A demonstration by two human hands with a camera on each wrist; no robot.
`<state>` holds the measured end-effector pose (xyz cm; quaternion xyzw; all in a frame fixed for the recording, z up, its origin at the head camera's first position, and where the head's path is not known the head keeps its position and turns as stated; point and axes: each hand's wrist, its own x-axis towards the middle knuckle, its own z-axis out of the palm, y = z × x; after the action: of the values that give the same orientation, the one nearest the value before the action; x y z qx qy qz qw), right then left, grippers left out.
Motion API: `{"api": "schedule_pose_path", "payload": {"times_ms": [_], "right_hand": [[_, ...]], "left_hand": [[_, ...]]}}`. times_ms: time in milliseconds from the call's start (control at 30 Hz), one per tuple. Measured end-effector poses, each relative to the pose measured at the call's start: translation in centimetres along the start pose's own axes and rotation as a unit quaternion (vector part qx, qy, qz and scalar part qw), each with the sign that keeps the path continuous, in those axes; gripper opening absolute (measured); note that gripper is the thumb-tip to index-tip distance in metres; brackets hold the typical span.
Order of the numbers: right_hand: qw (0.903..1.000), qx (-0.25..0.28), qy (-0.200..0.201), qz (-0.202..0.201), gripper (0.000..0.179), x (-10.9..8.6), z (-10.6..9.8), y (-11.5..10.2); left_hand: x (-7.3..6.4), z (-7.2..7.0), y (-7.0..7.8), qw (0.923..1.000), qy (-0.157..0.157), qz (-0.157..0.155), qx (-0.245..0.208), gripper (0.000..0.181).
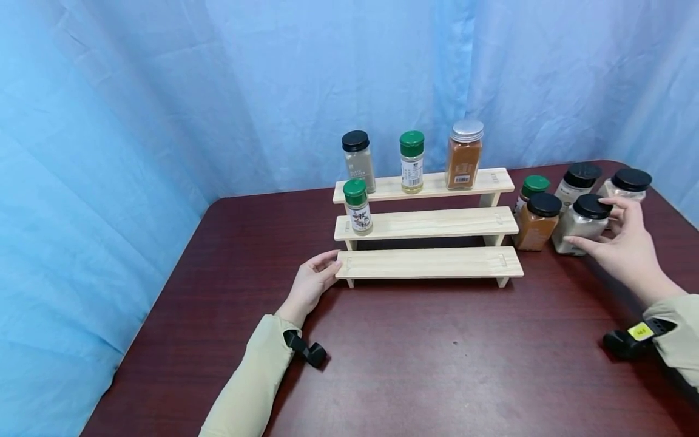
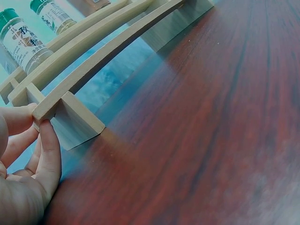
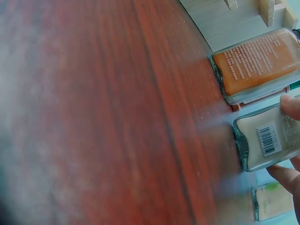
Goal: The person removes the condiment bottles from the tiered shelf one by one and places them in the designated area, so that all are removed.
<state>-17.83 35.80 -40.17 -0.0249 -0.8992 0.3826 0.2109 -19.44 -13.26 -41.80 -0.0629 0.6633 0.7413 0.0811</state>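
Note:
My left hand [image 1: 311, 280] pinches the left end of the lowest board of a three-tier wooden spice rack [image 1: 428, 263]; in the left wrist view thumb and fingers [image 2: 49, 152] meet at the board's corner. At the right, my right hand [image 1: 628, 243] grips a black-lidded glass spice jar [image 1: 579, 226] of pale powder, thumb on one side and fingers on the other. A barcode label shows on that jar [image 3: 269, 139] in the right wrist view. Beside it stands a black-lidded jar of orange-brown powder [image 1: 535, 227].
On the top board stand a black-lidded jar [image 1: 360, 167], a green-capped bottle [image 1: 412, 167] and a silver-lidded jar [image 1: 464, 161]. The middle board bears another green-capped bottle [image 1: 359, 212]. Behind the gripped jar are a green-capped bottle [image 1: 532, 184] and two black-lidded jars [image 1: 581, 176].

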Motion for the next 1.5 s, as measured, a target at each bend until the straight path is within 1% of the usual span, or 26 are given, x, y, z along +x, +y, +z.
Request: {"api": "schedule_pose_path", "payload": {"times_ms": [200,333,367,467,567,700,800,867,933,967,1033,1167,1200,1267,1333,1433,1500], "right_hand": [[1.0,0.003,-0.003,0.0,0.082,0.0,0.0,0.0],[0.9998,0.014,-0.014,0.003,0.083,0.2,0.0,0.7],[0.9997,0.02,-0.017,0.002,0.084,0.3,0.0,1.0],[0.9998,0.009,-0.016,-0.005,0.085,0.8,0.3,2.6],[0.9996,-0.029,-0.006,-0.003,0.083,1.2,0.5,4.1],[0.9989,-0.045,-0.004,0.01,0.079,1.7,0.1,4.9],[0.9994,-0.032,0.006,0.012,0.076,2.4,-0.3,6.1],[0.9991,-0.038,0.018,0.012,0.076,2.9,-0.5,7.5],[0.9995,-0.02,0.019,0.011,0.074,3.3,-1.0,8.0],[0.9996,-0.015,0.02,0.01,0.073,3.2,-1.2,7.6],[0.9998,-0.006,0.015,0.015,0.069,2.8,-2.0,5.2],[0.9994,0.023,0.022,0.011,0.057,1.3,-3.3,-1.6],[0.9991,0.033,0.024,0.01,0.055,1.0,-3.5,-3.0],[0.9988,0.04,0.028,0.0,0.052,0.8,-3.5,-4.6],[0.9985,0.043,0.031,-0.014,0.05,0.6,-3.3,-5.7],[0.9979,0.048,0.023,-0.036,0.049,0.6,-2.6,-7.0],[0.9965,0.062,0.015,-0.055,0.049,0.6,-2.0,-7.9]], "left_hand": [[-0.1,0.0,-0.2,1.0,-0.003,0.0,0.007,0.039],[-0.1,0.0,-0.2,1.0,-0.005,0.002,0.007,0.039],[-0.2,0.0,-0.2,1.0,-0.004,0.001,0.006,0.039],[-0.2,0.1,-0.2,1.0,-0.003,0.002,0.006,0.039],[-0.2,0.1,-0.2,1.0,-0.003,0.002,0.007,0.039],[-0.2,0.1,-0.2,1.0,-0.002,0.003,0.006,0.039],[-0.2,0.1,-0.2,1.0,-0.001,0.002,0.004,0.039],[-0.2,0.1,-0.2,1.0,-0.002,0.003,0.002,0.038],[-0.1,0.1,-0.2,1.0,-0.003,0.002,0.002,0.039],[-0.1,0.1,-0.1,1.0,-0.003,0.002,0.001,0.039],[0.0,0.0,-0.1,1.0,-0.004,0.001,0.002,0.039],[0.0,0.0,0.1,1.0,-0.001,0.0,0.002,0.039],[0.0,0.0,0.1,1.0,-0.001,-0.001,0.002,0.039],[0.0,0.0,0.2,1.0,0.001,-0.001,0.002,0.039],[0.0,0.0,0.2,1.0,0.0,-0.002,0.0,0.039],[-0.1,0.0,0.1,1.0,-0.002,-0.001,-0.003,0.039],[-0.1,0.0,0.1,1.0,-0.004,0.002,-0.006,0.039]]}}
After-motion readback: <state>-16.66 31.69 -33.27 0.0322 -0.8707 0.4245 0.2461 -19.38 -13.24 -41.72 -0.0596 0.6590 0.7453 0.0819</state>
